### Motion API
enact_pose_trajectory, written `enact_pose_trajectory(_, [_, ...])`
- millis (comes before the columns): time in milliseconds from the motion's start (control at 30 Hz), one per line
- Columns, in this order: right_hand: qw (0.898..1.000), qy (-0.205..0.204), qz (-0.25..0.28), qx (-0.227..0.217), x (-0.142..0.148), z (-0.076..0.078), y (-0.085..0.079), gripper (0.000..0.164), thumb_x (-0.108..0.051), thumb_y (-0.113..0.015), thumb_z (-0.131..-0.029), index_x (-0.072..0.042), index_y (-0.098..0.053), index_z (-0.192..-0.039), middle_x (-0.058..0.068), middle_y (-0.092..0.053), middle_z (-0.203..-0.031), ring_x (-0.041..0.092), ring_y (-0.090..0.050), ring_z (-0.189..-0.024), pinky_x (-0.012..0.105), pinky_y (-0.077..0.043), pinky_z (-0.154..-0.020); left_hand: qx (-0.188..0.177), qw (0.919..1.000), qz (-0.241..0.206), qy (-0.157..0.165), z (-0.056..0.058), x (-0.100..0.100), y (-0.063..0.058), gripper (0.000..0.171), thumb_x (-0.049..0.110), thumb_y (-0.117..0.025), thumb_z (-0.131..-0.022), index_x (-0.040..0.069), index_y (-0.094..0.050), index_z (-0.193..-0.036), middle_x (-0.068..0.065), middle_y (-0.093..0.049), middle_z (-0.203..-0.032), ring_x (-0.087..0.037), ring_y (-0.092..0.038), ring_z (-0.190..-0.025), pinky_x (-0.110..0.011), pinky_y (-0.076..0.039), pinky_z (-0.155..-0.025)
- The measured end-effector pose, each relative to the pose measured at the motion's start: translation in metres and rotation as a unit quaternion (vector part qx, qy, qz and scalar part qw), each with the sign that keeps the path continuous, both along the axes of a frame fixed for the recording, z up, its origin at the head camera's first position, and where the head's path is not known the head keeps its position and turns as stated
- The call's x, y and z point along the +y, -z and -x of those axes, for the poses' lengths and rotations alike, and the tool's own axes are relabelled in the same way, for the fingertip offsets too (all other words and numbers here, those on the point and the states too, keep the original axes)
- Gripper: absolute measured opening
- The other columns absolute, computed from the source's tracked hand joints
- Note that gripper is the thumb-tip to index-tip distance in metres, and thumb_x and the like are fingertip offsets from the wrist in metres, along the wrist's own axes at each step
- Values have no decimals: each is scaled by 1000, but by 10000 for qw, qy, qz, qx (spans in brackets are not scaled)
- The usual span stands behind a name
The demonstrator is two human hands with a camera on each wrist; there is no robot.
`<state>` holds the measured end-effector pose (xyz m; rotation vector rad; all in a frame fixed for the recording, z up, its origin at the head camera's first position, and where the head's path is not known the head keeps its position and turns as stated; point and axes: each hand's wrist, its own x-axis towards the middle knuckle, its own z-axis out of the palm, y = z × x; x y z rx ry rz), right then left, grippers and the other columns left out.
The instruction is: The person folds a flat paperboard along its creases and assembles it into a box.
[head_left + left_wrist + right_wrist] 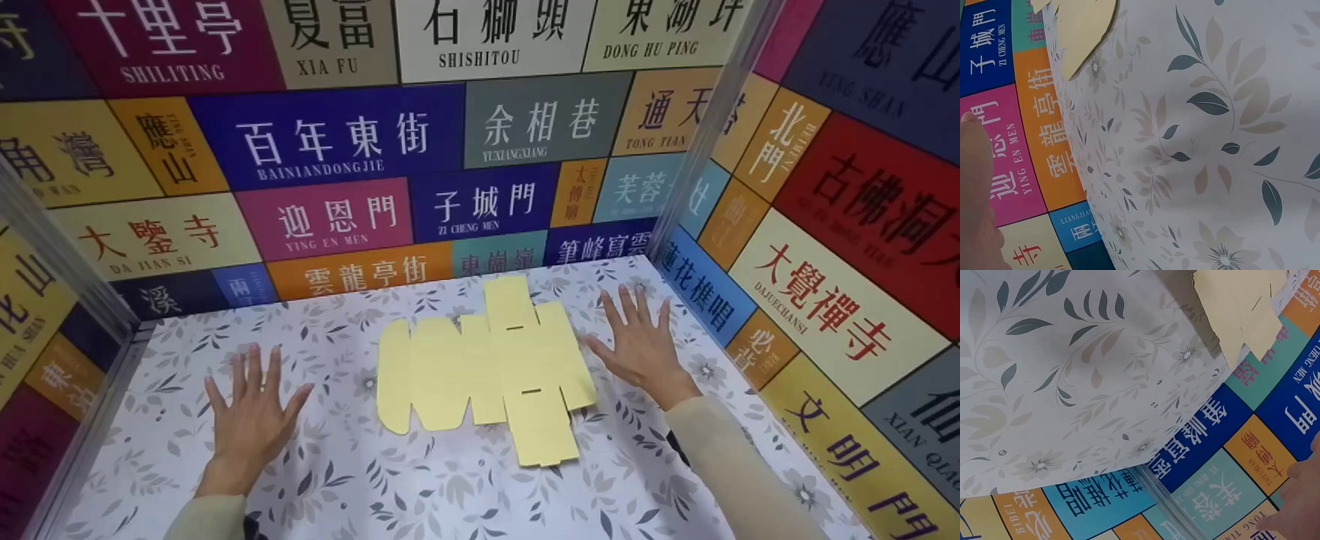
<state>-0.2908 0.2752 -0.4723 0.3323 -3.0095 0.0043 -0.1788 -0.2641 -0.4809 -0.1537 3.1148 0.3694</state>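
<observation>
A flat yellow die-cut cardboard box blank [480, 367] lies unfolded on the table, with flaps, creases and two small dark slots. To its left, my left hand [251, 420] is spread with straight fingers, apart from the cardboard. My right hand [641, 345] has its fingers spread just beyond the blank's right edge, the thumb closest to it. Both hands hold nothing. Part of the left hand [977, 197] shows at the left edge of the left wrist view. In the right wrist view, part of the right hand [1297, 500] appears at the lower right.
The table [337, 480] wears a white covering with grey leaves and flowers. Behind it and on both sides stand walls [322, 142] of coloured panels with Chinese characters. Clear strips [690, 127] run up the corners.
</observation>
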Motion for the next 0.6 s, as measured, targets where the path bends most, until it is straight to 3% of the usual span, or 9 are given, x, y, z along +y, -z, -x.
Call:
enact_pose_trajectory(267, [9999,103,-28,-103,-5,2,3,84,-62,-40,-101,-12,-10,-162,20,-5,-169,43,3,-156,73,6,-119,206,9998,-54,27,1,0,2,87,63,-34,-102,3,-9,-160,-27,8,-166,-49,9,-152,-72,20,-114])
enact_pose_trajectory(600, [9999,62,-61,-102,-11,-1,12,84,-64,-36,-100,-12,-12,-162,20,-9,-168,43,-6,-156,72,1,-120,12,9999,-152,-29,1,4,12,88,63,-35,-101,4,-8,-160,-25,8,-166,-50,8,-152,-73,21,-113])
